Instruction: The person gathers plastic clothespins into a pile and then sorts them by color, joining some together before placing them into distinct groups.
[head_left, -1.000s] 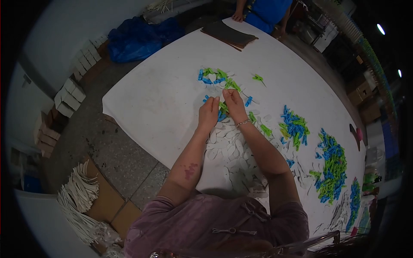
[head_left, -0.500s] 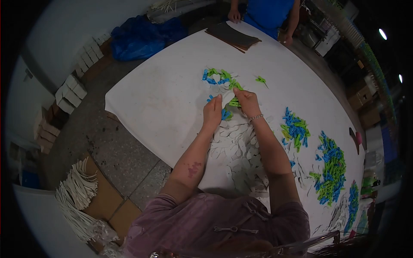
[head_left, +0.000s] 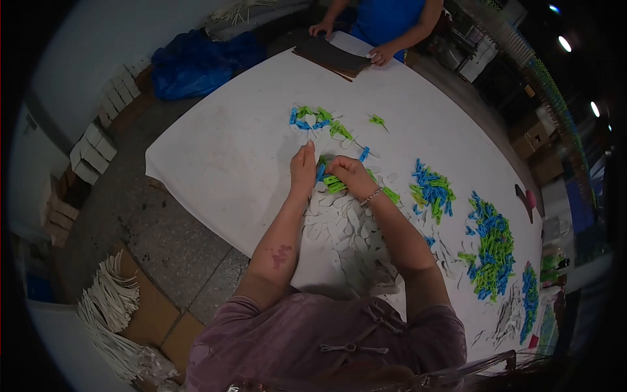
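Above the white table, my left hand (head_left: 303,171) is closed, its thumb pointing up beside a thin white piece (head_left: 321,141). My right hand (head_left: 351,176) is just to its right, fingers pinched together over green clips (head_left: 335,185); what they pinch is too small to make out. A blue clip shows between the hands. Below them lies a heap of flat white pieces (head_left: 349,225). Beyond the hands is a curved row of blue and green clips (head_left: 313,117) with white pieces among them.
Piles of blue and green clips (head_left: 432,189), (head_left: 494,248) lie on the table (head_left: 222,130) at right. Across it, a person in blue (head_left: 390,21) has both hands by a dark flat stack (head_left: 333,55). A blue bag (head_left: 192,65) and white strips (head_left: 108,300) are at left.
The view has shifted a little. My right hand has moved down toward the green clips, away from the white piece. The other person's hands have come to the dark stack.
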Motion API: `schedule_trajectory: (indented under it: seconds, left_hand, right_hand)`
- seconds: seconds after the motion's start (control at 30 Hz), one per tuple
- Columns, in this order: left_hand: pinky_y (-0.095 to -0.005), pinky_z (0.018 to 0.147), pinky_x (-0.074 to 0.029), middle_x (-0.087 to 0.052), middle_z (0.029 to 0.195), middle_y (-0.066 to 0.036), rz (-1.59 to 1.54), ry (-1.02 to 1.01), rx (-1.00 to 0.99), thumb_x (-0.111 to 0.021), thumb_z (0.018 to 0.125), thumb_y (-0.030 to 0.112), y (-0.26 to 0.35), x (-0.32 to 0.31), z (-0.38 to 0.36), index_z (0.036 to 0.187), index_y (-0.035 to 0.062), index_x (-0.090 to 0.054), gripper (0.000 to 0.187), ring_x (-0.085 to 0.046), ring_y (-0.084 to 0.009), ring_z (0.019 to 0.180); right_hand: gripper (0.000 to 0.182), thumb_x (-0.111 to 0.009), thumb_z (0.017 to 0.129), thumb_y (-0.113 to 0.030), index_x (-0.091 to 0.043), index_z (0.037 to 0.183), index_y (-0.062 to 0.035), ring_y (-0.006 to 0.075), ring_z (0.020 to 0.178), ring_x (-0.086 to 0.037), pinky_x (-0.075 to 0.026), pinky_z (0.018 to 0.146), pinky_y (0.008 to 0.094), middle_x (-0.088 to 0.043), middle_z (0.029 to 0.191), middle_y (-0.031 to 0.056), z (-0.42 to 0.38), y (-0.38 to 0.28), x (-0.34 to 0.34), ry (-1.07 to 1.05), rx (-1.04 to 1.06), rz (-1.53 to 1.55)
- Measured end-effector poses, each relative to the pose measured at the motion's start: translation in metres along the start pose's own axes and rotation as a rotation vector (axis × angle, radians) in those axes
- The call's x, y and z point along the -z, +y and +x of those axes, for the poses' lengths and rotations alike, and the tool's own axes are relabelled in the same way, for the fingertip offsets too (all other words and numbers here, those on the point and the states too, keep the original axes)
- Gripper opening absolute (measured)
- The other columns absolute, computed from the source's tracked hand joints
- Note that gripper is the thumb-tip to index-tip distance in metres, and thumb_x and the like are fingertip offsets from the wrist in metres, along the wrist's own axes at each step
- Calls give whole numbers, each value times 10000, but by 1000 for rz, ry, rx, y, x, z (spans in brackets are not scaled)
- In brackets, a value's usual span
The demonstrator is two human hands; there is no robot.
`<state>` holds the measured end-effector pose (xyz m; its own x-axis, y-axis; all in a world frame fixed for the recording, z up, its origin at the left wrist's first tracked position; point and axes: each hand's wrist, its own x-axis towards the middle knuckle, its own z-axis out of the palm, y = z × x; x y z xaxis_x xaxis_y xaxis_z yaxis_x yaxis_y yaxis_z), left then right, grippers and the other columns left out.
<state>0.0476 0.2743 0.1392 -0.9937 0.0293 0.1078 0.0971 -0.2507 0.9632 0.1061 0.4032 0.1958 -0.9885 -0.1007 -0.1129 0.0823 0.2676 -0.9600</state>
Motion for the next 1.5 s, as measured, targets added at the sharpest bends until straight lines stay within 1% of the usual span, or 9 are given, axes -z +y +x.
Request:
schedule_trajectory:
  seconds: [0.27,0.4,0.6,0.7,0.87,1.0,1.07,1.27,1.5]
  left_hand:
    - [-248,557,-354,-478,607,4,-193,34,71,-461,941,334,-2,8,8,806,-15,-591,396,-387,-79,590]
    - [-218,525,-354,-445,635,42,-271,5,239,-516,916,372,18,3,-2,691,67,-529,380,-394,-44,583]
    - [-214,511,-353,-527,680,25,76,-520,30,-549,858,195,-5,12,0,651,49,-572,254,-434,-61,559]
    - [-247,524,-378,-555,662,-3,110,-611,91,-585,815,143,10,6,-10,695,9,-612,181,-472,-94,556]
    - [-267,606,-422,-599,749,-63,299,-211,-243,-601,821,149,-15,10,4,754,31,-627,138,-538,-149,696]
    - [-330,672,-443,-605,902,-86,522,148,-421,-619,819,198,-19,21,14,866,40,-625,165,-564,-213,816]
    - [-429,891,-390,-563,1103,-124,743,275,-421,-620,816,267,-28,23,18,1001,32,-584,301,-510,-297,1060]
    - [-550,1078,-45,-469,1273,-160,1121,12,-287,-600,812,342,-38,20,8,1134,53,-516,441,-268,-358,1306]
    - [-507,1020,-232,-555,1087,-88,832,-168,-194,-610,821,212,-25,20,10,1053,97,-524,273,-526,-280,1003]
  right_hand:
    - [153,-521,867,-167,-607,786,-70,42,466,-422,-327,403,213,-534,613,-43,-26,0,109,587,12,-23]
    - [227,-566,852,-220,-616,769,-15,161,516,-525,-450,511,312,-579,616,75,-71,10,192,854,18,-710]
    - [237,-600,814,-259,-645,794,-27,327,731,-608,-489,622,384,-634,791,175,-117,35,194,769,-2,-1346]
    - [221,-622,789,-250,-639,838,-35,310,781,-601,-486,675,381,-620,833,166,-107,46,149,435,2,-906]
    - [178,-621,765,-191,-611,850,-35,318,765,-598,-482,668,372,-614,809,155,-87,75,110,402,215,-1135]
    - [217,-615,733,-181,-568,880,-28,343,748,-606,-479,672,399,-613,806,174,-77,44,110,366,-62,-1005]
    - [242,-615,727,-187,-557,897,-26,353,762,-608,-479,692,426,-614,793,186,-67,35,107,385,-188,-877]
    - [307,-615,777,-316,-541,891,-40,381,766,-607,-464,667,434,-611,795,207,-40,37,80,408,-233,-876]
    - [332,-591,831,-345,-519,904,-29,357,740,-587,-464,683,420,-600,766,182,-17,53,72,435,129,-935]
